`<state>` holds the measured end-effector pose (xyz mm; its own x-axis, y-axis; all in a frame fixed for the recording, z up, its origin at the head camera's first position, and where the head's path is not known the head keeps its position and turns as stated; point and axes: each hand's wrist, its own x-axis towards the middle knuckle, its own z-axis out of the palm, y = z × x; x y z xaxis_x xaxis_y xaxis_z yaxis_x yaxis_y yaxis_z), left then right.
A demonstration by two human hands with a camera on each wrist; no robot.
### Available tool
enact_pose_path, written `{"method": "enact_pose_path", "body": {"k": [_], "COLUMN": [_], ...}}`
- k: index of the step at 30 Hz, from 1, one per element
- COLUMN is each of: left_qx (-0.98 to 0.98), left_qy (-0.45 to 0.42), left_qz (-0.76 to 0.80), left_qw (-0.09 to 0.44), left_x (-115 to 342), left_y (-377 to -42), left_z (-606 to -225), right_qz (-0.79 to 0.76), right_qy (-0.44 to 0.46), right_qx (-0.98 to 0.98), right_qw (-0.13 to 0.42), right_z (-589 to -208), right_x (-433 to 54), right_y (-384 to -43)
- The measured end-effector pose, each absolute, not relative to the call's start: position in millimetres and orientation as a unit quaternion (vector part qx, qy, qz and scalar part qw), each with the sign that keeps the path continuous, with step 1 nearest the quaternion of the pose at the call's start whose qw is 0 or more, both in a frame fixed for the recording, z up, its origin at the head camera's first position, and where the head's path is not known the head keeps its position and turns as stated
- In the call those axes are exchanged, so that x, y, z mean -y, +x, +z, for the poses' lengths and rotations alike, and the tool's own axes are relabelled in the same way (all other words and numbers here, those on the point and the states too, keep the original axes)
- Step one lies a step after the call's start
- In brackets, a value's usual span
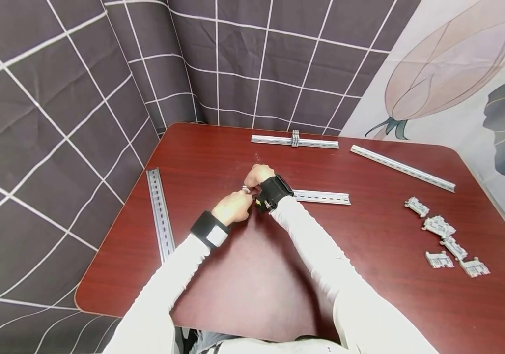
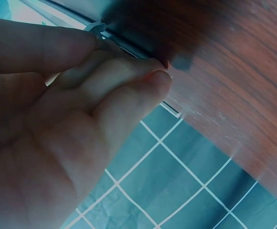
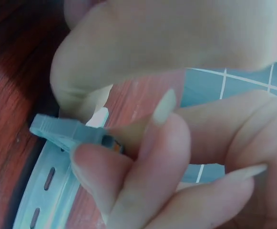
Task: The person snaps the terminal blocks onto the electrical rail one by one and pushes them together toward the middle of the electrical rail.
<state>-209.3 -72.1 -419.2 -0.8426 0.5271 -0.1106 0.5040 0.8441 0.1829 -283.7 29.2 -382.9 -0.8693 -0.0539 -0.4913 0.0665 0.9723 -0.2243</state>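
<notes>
My two hands meet at the left end of the middle DIN rail (image 1: 322, 197). In the right wrist view, my right hand (image 1: 260, 175) pinches a small grey terminal block (image 3: 64, 130) over the rail (image 3: 47, 183), which runs down toward the bottom of that view. My left hand (image 1: 234, 206) has its thumb and fingers curled at the rail's end, right beside the block. In the left wrist view, the left fingers (image 2: 124, 90) cover most of what they hold, and a bit of the grey block shows past the thumb.
Several loose terminal blocks (image 1: 439, 226) lie at the right. At the back, a DIN rail (image 1: 272, 139) carries clipped-on blocks (image 1: 295, 138). Other rails lie at the back right (image 1: 403, 167) and left (image 1: 160, 211). A tiled cloth (image 1: 252, 59) hangs behind the table.
</notes>
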Motion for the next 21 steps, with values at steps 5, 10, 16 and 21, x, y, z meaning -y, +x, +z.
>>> {"method": "enact_pose_path", "body": {"k": [5, 10, 16, 21], "left_qx": [-0.958, -0.957, -0.955, -0.959], "left_qy": [0.262, 0.252, 0.262, 0.265], "left_qz": [0.075, 0.078, 0.073, 0.051], "left_qw": [0.092, 0.121, 0.120, 0.085], "left_x": [73, 71, 67, 66], "left_y": [-210, -211, -210, -208], "left_z": [-421, -424, -426, -425], "right_qz": [-0.110, -0.079, -0.134, -0.181], "right_qy": [0.004, -0.005, 0.014, 0.013], "right_qx": [-0.958, -0.970, -0.968, -0.966], "right_qw": [0.265, 0.231, 0.212, 0.184], "right_z": [-386, -387, -388, -386], "right_x": [-28, -24, -34, -41], "right_y": [-287, -278, -263, -256]}}
